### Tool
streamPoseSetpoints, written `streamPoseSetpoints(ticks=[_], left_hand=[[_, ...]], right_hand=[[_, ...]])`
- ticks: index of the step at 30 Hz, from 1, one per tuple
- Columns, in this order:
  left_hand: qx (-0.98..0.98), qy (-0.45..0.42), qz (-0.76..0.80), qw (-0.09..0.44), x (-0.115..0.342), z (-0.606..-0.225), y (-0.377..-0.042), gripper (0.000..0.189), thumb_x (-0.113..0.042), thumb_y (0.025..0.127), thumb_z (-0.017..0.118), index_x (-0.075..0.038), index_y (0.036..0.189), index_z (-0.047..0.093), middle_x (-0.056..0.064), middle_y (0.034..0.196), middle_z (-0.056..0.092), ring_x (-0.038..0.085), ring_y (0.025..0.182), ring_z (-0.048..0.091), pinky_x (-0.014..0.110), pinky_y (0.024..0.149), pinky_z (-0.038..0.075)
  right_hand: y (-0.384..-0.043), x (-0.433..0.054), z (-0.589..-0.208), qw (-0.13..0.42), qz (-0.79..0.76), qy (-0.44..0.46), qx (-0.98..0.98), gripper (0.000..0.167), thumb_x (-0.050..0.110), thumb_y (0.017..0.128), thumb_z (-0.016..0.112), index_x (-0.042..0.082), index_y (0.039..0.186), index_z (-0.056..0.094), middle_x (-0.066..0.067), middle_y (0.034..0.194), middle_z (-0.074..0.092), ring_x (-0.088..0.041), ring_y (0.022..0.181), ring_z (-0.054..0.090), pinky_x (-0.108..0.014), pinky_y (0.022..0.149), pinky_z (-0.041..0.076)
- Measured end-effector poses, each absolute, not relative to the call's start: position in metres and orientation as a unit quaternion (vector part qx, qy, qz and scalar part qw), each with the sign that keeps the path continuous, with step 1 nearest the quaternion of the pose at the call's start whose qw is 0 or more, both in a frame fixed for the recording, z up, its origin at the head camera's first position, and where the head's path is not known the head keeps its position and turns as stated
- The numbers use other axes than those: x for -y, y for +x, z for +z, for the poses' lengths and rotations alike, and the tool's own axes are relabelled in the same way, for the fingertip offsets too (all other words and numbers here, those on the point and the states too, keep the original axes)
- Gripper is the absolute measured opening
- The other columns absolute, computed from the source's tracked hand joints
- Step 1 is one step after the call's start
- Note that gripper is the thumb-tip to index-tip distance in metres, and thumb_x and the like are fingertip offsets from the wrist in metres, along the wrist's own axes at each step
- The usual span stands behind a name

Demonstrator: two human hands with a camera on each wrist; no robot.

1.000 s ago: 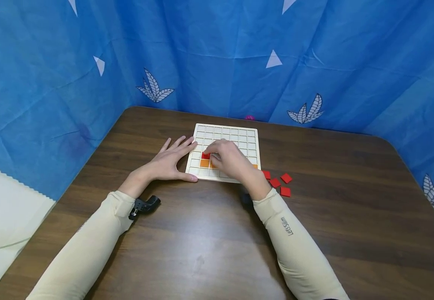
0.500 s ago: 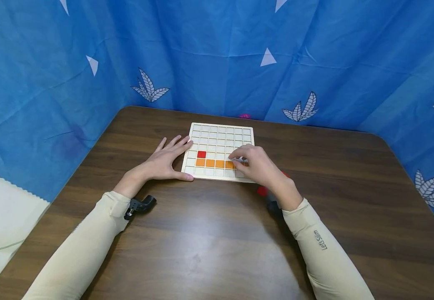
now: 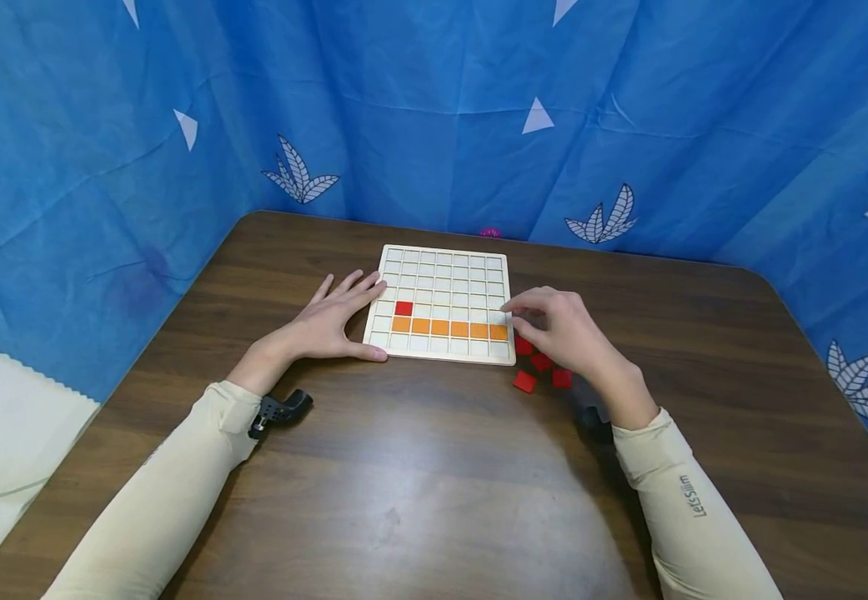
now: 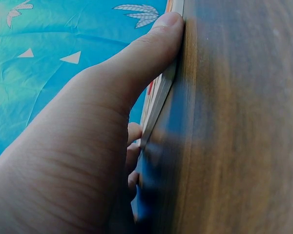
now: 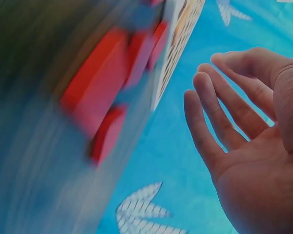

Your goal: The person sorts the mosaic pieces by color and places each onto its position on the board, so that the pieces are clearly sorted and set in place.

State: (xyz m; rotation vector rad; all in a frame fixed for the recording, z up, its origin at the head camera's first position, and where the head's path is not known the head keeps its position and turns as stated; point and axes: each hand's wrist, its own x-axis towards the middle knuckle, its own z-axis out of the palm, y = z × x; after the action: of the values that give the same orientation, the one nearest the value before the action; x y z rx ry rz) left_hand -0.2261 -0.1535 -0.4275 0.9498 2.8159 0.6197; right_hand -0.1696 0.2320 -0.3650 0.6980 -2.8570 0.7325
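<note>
A white grid board (image 3: 441, 362) lies on the wooden table. One row of its squares carries several orange tiles (image 3: 439, 327), and a single red tile (image 3: 403, 308) sits just above the leftmost of them. Spread out at the board's left edge, my left hand (image 3: 328, 327) rests with the thumb at the near corner and fingertips on the side. My right hand (image 3: 570, 332) hovers over the board's right edge, its fingers loosely bent with nothing between them, as the right wrist view also shows. Beneath it lie several loose red tiles (image 5: 100, 78).
A blue curtain (image 3: 434, 125) with white leaf prints hangs behind and left of the table (image 3: 403, 467). Black wrist mounts (image 3: 287, 408) stick out under the forearms. White cloth (image 3: 13, 442) lies beyond the table's left edge.
My right hand has moved right, from over the red tile on the board to beside the loose red tiles, leaving that tile on the grid. The left hand stays at the board's edge.
</note>
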Motion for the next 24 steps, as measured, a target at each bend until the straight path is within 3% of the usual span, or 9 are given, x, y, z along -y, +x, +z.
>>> streamPoseSetpoints(ticks=[6,15,24], left_hand=[[-0.925,0.315,0.204,0.052,0.153,-0.429,-0.228,0.122,-0.074,0.079,0.079,-0.019,0.17,0.02,0.004,0.179,0.012,0.035,0.165,0.003,0.066,0.128,-0.005],[-0.924,0.315,0.208,0.054,0.155,-0.428,-0.227,0.121,-0.072,0.08,0.08,-0.018,0.17,0.02,0.005,0.179,0.012,0.036,0.165,0.003,0.066,0.128,-0.005],[-0.924,0.315,0.209,0.052,0.155,-0.428,-0.228,0.121,-0.072,0.08,0.079,-0.019,0.17,0.02,0.004,0.179,0.012,0.036,0.165,0.003,0.065,0.128,-0.006]], right_hand=[[-0.16,-0.273,-0.366,0.045,0.232,0.205,0.95,0.027,0.001,0.095,0.073,0.007,0.121,0.078,-0.013,0.12,0.076,-0.03,0.107,0.07,-0.053,0.097,0.06],[-0.148,-0.301,-0.362,-0.044,0.228,0.175,0.957,0.038,-0.003,0.093,0.073,0.01,0.129,0.075,-0.015,0.131,0.072,-0.037,0.121,0.065,-0.059,0.105,0.053],[-0.144,-0.311,-0.369,-0.061,0.214,0.191,0.956,0.039,0.0,0.09,0.08,0.013,0.127,0.077,-0.012,0.128,0.073,-0.034,0.12,0.064,-0.06,0.104,0.054]])
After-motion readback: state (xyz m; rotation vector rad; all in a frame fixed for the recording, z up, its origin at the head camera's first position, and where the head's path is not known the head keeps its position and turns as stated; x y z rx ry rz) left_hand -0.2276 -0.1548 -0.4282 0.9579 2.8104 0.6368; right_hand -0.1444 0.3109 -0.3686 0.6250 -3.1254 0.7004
